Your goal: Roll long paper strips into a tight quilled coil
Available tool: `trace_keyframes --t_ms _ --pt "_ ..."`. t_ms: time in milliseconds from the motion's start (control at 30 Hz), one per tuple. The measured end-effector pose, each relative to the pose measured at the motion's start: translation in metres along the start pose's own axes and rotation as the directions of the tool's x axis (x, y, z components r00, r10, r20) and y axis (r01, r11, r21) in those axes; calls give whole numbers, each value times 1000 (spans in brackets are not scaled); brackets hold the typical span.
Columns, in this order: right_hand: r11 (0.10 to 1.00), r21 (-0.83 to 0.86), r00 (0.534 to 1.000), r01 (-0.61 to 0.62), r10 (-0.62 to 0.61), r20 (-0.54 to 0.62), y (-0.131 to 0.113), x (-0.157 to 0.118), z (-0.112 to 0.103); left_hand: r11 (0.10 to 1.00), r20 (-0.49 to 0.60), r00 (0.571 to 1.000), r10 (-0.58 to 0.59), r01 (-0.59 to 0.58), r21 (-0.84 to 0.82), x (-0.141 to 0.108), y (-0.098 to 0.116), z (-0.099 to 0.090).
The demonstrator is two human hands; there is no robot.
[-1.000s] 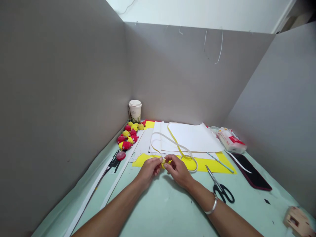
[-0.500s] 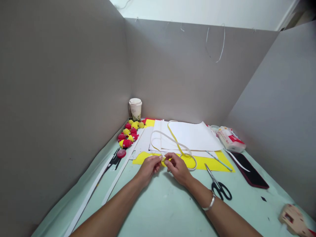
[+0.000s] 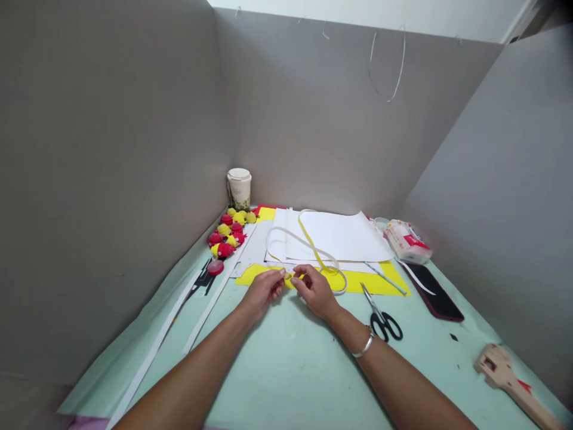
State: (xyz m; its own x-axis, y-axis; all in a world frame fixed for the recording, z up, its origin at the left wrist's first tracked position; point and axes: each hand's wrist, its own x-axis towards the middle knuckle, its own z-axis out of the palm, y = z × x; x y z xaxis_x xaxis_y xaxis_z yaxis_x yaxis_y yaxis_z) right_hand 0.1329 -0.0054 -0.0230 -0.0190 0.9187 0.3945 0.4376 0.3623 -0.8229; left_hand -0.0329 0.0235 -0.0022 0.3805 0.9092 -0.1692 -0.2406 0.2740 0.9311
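Observation:
My left hand [image 3: 265,288] is closed, with thumb and forefinger pinching a small yellow coil [image 3: 287,276] of paper strip. Facing it, my right hand [image 3: 316,291] has its fingers bent in and thumb close to the coil, pinching the strip. From there a long paper strip [image 3: 308,232], yellow on one face and whitish on the other, loops up and back over the white sheets. Under the hands lies a yellow sheet [image 3: 358,285]. Fingers partly hide the coil.
Small red and yellow coiled pieces [image 3: 222,249] lie left, before a lidded cup [image 3: 239,190]. White strips [image 3: 152,352] run along the left. Right are scissors [image 3: 379,316], a thin patterned stick [image 3: 385,279], a phone [image 3: 433,292], a tissue pack [image 3: 408,242] and a glue gun [image 3: 501,373].
The view has tipped down and shifted slightly right, so more of the glue gun shows. Both hands stay together at the coil, with only slight finger movement.

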Motion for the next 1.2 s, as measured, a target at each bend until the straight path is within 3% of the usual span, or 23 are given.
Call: trace_keyframes --t_ms 167,433,1067,1200 --pt "991 -83 994 102 -104 -25 -1 -1 1 1000 1 1000 -3 3 -24 -1 1 1" --pt "972 -194 981 134 -158 -114 -3 -1 1 998 3 1000 -29 29 -54 2 0 -1" --pt "963 -208 983 169 -179 -32 0 -2 4 996 67 998 3 -9 88 0 0 1" --pt "966 -194 984 172 -179 -19 2 -2 4 995 92 995 -37 28 96 0 2 -1"
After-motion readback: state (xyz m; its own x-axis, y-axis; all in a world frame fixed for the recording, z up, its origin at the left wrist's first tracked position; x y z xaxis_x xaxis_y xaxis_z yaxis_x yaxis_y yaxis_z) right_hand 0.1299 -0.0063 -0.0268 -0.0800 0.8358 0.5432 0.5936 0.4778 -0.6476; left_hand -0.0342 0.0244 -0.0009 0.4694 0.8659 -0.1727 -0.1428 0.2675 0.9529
